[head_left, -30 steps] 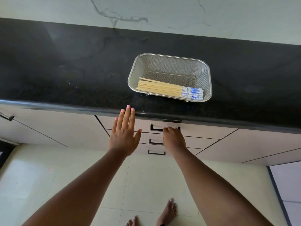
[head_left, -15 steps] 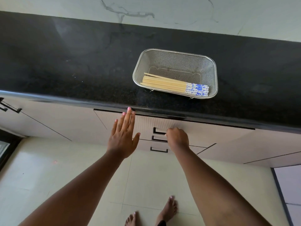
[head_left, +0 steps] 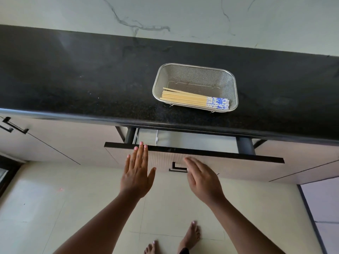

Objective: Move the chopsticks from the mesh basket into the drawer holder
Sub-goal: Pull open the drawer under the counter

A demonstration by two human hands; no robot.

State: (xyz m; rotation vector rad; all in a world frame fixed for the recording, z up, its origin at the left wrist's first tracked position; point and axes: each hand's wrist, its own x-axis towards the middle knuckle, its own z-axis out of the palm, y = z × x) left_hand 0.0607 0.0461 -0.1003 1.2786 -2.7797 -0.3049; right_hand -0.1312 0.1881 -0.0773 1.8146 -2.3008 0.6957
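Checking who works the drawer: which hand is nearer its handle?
Right. The right hand sits just beside the drawer handle, partly overlapping it; the left hand is farther off to its left.

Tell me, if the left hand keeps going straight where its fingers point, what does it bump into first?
Probably the top edge of the open drawer's front panel. The left hand is open, its fingertips already at that dark edge, though depth is hard to judge.
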